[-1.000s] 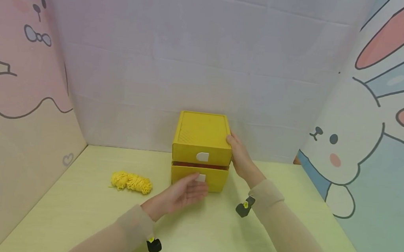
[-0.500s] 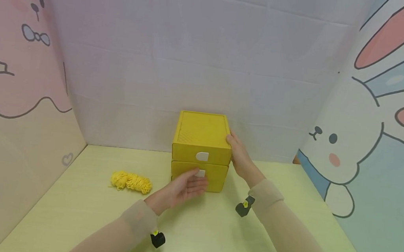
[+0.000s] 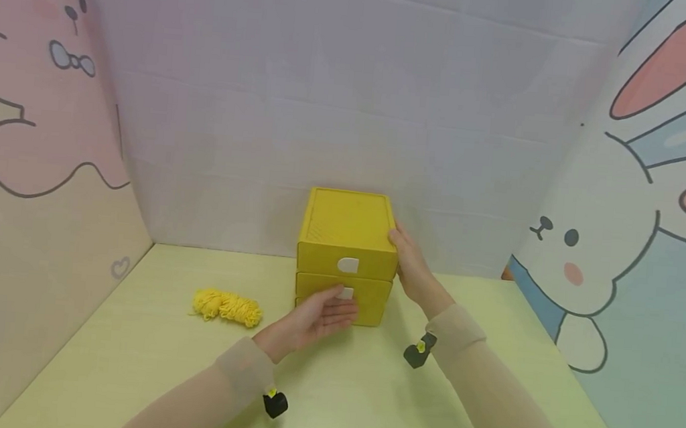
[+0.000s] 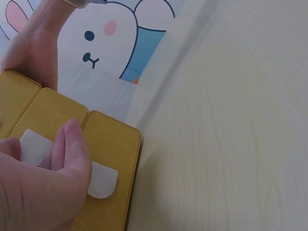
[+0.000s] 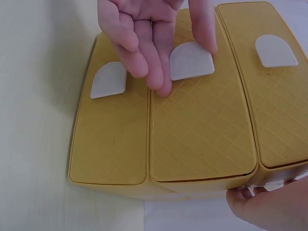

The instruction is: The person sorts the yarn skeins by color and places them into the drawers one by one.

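A yellow three-drawer box (image 3: 351, 218) stands against the back wall, a white tab on each drawer front. At the middle drawer (image 5: 202, 130), my left hand (image 3: 317, 316) touches the front with fingers extended beside its white tab (image 5: 192, 60) and the thumb at the tab's edge. That drawer front lies nearly flush with those above and below. My right hand (image 3: 412, 263) rests against the box's right side, thumb by the top edge. Its fingertips meet the side wall in the right wrist view. The bottom drawer's tab (image 5: 109, 79) is partly hidden by my left fingers in the left wrist view.
A bundle of yellow cord (image 3: 227, 306) lies on the pale table (image 3: 353, 389) left of the box. A white cloth wall (image 3: 351, 107) rises behind, and printed cartoon panels flank both sides. A small black camera hangs at each wrist.
The middle drawer has slid inward under my left hand, and the dark gap above it has gone. My right hand stays at the box's side. The view shifts slightly.
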`<state>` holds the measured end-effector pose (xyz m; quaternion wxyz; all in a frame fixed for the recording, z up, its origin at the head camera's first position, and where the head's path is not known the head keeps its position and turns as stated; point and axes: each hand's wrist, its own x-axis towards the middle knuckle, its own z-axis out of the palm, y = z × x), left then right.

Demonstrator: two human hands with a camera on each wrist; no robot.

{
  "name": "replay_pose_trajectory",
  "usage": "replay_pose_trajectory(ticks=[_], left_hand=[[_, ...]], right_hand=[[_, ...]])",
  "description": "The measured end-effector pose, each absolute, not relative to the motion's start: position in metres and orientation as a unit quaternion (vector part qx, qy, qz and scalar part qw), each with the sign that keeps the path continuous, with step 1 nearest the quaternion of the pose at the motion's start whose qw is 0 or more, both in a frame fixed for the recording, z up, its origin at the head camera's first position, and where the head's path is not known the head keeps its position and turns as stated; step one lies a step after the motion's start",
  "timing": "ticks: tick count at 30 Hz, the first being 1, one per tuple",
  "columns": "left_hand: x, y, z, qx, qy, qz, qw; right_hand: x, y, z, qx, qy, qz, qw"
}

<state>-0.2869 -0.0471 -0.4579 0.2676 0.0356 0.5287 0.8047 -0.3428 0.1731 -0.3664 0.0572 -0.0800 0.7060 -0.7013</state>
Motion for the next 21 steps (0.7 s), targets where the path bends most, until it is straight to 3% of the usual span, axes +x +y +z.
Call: replay_pose_trajectory(ticks=[9, 21], left_hand=[[-0.286, -0.045, -0.457, 0.039, 0.542, 0.795, 0.269], [-0.274, -0.059, -0.464, 0.080, 0.560, 0.760, 0.320]], right_hand=[[-0.343, 0.176, -0.369, -0.078, 0.704, -0.704, 0.057], [-0.341, 0.174, -0.367, -0.084, 0.708, -0.699, 0.057]])
